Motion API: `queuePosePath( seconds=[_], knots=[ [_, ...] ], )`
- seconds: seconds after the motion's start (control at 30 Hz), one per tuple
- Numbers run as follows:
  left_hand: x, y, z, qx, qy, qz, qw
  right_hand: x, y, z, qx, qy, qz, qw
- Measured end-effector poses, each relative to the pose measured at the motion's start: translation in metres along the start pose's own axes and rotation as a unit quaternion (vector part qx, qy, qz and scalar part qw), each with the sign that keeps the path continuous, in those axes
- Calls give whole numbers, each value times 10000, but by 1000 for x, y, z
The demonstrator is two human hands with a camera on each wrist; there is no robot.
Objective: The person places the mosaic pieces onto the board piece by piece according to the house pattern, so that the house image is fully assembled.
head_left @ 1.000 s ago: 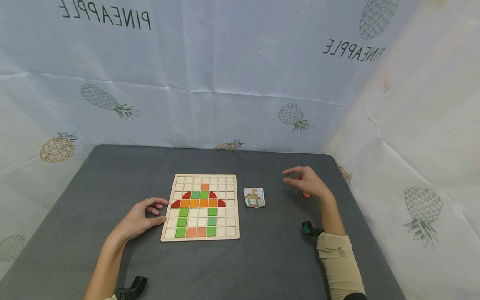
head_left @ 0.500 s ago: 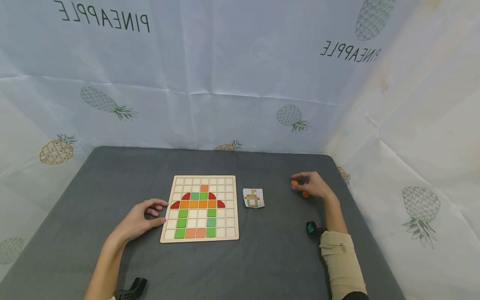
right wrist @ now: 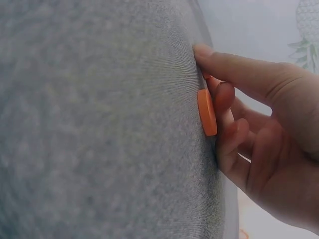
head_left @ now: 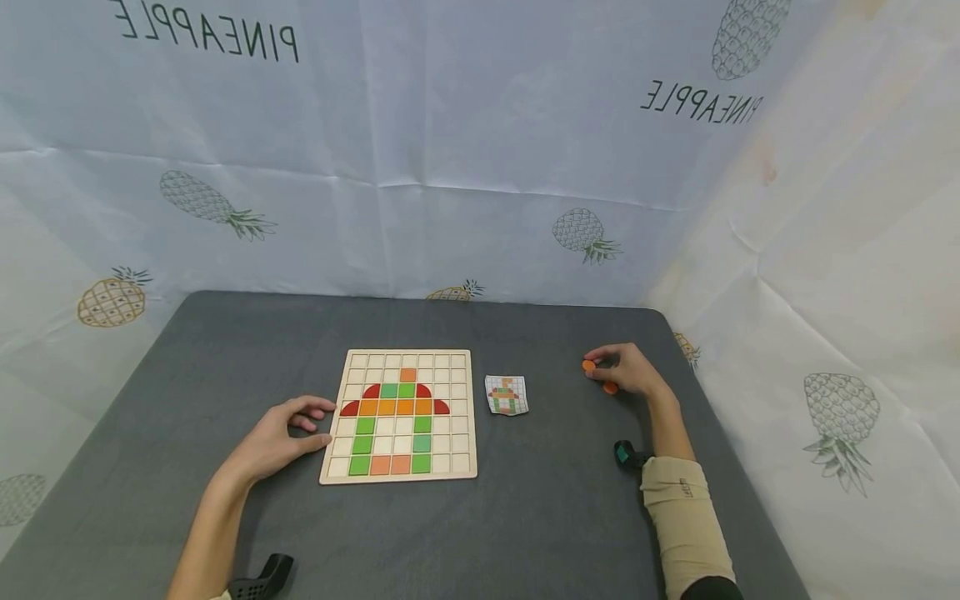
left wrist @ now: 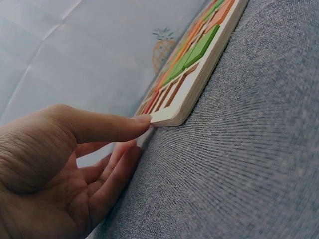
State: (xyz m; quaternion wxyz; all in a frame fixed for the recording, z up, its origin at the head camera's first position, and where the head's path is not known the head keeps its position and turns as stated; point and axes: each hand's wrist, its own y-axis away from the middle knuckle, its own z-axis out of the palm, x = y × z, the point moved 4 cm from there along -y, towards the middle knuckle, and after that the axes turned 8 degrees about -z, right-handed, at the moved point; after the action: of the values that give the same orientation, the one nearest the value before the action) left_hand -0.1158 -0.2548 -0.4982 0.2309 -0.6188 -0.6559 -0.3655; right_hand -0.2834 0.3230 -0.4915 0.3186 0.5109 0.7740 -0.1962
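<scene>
A square wooden grid board (head_left: 453, 446) lies on the table, with red, orange, green and salmon pieces set in its cells. At its left edge is my left hand (head_left: 277, 437), the thumb touching the rim near a corner and the other fingers loosely bent beside it. To the right, my right hand (head_left: 626, 371) is low at the tabletop, with an orange round piece (head_left: 588, 365) between thumb and index finger. A second orange round piece (head_left: 611, 388) lies under that hand; the right wrist view shows this orange piece (right wrist: 207, 112) beside the curled fingers.
A small paper card (head_left: 507, 395) with a coloured grid picture lies between the board and my right hand. The dark grey table (head_left: 525, 517) meets a pineapple-print curtain (head_left: 465, 233) at the back and sides. Black devices (head_left: 262, 577) sit at both wrists.
My right hand has moved slightly right and down to the table, and its fingers have closed on an orange round piece. The left hand stays at the board's edge.
</scene>
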Motion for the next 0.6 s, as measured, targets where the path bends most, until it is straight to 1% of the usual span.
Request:
queuePosePath(
  seconds=[0.17, 0.4, 0.6],
  knots=[
    [0, 0, 0, -9, 2, 9, 10000, 0, 0, 1, -10, 81, -112, 9999],
    [1, 0, 0, 1, 14, 38, 10000, 0, -2, 1, 93, 174, -160, 9997],
    [0, 0, 1, -18, 31, 26, 10000, -5, -5, 2, 221, 279, -429, 9984]
  ],
)
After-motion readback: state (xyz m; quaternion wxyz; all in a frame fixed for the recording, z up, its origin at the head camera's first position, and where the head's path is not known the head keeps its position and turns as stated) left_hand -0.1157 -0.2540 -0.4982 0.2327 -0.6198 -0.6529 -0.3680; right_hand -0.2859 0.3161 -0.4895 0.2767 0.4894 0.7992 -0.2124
